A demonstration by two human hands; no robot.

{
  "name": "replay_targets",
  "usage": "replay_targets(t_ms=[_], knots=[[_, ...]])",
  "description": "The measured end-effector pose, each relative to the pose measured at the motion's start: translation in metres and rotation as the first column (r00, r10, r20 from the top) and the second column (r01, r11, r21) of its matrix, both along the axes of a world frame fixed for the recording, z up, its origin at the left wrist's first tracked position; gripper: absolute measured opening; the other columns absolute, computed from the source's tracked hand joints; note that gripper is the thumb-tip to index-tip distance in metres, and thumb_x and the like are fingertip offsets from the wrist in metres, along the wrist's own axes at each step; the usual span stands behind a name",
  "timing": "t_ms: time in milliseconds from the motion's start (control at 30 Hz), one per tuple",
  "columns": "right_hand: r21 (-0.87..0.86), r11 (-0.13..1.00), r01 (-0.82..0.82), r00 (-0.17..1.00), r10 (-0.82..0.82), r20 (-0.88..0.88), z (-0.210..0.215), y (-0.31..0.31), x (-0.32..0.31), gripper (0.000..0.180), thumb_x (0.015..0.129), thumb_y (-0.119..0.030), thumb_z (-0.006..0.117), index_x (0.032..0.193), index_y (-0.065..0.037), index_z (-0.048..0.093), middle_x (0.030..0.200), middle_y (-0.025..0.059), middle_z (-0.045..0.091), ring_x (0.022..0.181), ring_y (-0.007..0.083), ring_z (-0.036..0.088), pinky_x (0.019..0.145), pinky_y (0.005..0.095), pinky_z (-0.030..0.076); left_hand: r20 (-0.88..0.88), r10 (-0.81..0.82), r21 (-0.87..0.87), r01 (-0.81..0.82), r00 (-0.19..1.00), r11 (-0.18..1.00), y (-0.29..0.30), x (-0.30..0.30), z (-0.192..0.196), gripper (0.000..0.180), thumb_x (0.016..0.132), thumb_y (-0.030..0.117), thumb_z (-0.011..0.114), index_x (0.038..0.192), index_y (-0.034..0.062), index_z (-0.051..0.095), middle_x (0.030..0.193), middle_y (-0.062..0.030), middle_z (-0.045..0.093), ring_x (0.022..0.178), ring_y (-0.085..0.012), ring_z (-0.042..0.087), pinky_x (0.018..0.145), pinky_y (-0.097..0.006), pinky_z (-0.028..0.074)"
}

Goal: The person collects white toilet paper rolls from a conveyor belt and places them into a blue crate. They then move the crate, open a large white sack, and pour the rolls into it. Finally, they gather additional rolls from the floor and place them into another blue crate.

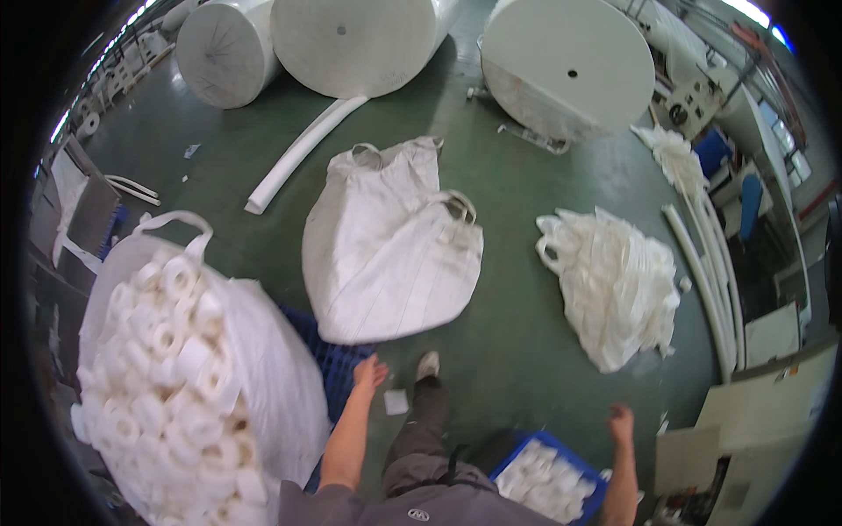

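My left hand (369,373) is in the middle of the view, fingers loosely spread and holding nothing. It is nearest the lower edge of a white woven bulk bag (399,254) with loop handles, which slumps on the floor ahead. My right hand (621,423) hangs at the right with its fingers curled and nothing visible in it. Below it, a blue crate (524,445) holds several small white pieces. At the left stands a large white bulk bag (285,386) full of small white rolls (167,337) with hollow cores.
Huge white paper rolls (342,53) stand at the back. A crumpled heap of white sheeting (614,285) lies at the right, near long white tubes (702,289). Blue pallet slats (338,373) show beside the full bag. A white tube (303,158) lies ahead on the green floor.
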State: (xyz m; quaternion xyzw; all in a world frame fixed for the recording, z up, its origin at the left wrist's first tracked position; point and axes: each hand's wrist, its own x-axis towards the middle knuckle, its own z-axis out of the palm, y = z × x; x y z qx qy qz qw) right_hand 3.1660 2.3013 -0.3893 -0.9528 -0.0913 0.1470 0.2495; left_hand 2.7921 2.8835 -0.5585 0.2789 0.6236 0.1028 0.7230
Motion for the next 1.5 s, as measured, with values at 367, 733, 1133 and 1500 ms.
replay_targets(t_ms=[367, 733, 1133, 1500], knots=[[-0.148, 0.731, -0.666, 0.698, 0.541, -0.469, -0.145, 0.418, 0.318, 0.038, 0.083, -0.035, 0.065, 0.103, -0.003, 0.07, 0.093, 0.0154, 0.071, 0.086, 0.0285, 0.068, 0.079, 0.0379, 0.053, -0.2, -0.061, -0.063, 0.049, 0.978, 0.997, 0.054, 0.147, -0.058, 0.029, 0.092, 0.025, 0.058, 0.103, -0.0004, 0.06, 0.084, -0.0139, 0.07, 0.068, -0.0226, 0.069, 0.054, -0.034, 0.053], [-0.118, 0.796, -0.594, 0.787, 0.544, -0.29, -0.56, 0.832, 0.519, 0.1, 0.067, -0.061, 0.077, 0.128, 0.012, 0.047, 0.125, 0.0292, 0.056, 0.115, 0.0353, 0.058, 0.093, 0.0441, 0.048, -0.514, -0.083, -0.299, -0.088, 0.854, 0.95, -0.072, 0.386, -0.192, 0.052, 0.097, 0.037, 0.049, 0.138, 0.006, 0.046, 0.122, -0.0153, 0.06, 0.103, -0.0244, 0.06, 0.087, -0.039, 0.049], [0.652, -0.399, -0.645, -0.731, 0.572, -0.373, -0.184, 0.702, 0.399, 0.044, 0.076, -0.019, 0.062, 0.119, -0.009, 0.056, 0.099, 0.0171, 0.065, 0.083, 0.0371, 0.065, 0.067, 0.0481, 0.053, -0.675, 0.156, 0.325, 0.101, 0.721, 0.94, 0.156, 0.623, 0.066, 0.103, 0.073, 0.061, 0.069, 0.142, -0.0062, 0.033, 0.137, -0.0275, 0.044, 0.132, -0.0353, 0.04, 0.106, -0.048, 0.034], [0.479, -0.855, -0.201, -0.979, 0.188, -0.075, 0.039, 0.515, 0.356, 0.043, 0.08, -0.027, 0.064, 0.109, 0.003, 0.052, 0.078, 0.0228, 0.065, 0.071, 0.0416, 0.064, 0.062, 0.0479, 0.053, -0.356, 0.108, 0.178, -0.046, 0.928, 0.983, -0.049, 0.563, 0.257, 0.101, 0.079, 0.08, 0.043, 0.137, -0.0032, 0.044, 0.136, -0.026, 0.049, 0.126, -0.0363, 0.048, 0.104, -0.043, 0.038]])
